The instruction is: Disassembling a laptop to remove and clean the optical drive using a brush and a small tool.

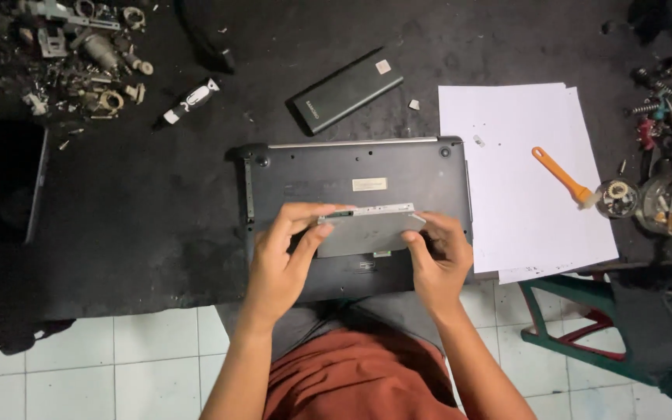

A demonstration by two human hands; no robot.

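Observation:
A dark grey laptop (pixel 351 167) lies upside down on the black work surface, its base facing up. Both hands hold a flat silver optical drive (pixel 367 231) just above the laptop's near half. My left hand (pixel 281 257) grips the drive's left end, thumb under and fingers over its top edge. My right hand (pixel 437 257) pinches the right end. The drive is tilted slightly, its long side parallel to the laptop's front edge.
A black battery pack (pixel 345 91) lies beyond the laptop. White paper sheets (pixel 523 179) with an orange-handled brush (pixel 561 176) are to the right. Metal parts and screws (pixel 79 54) pile at the far left; jars and springs (pixel 666 198) at the right. A green stool (pixel 577 311) stands below.

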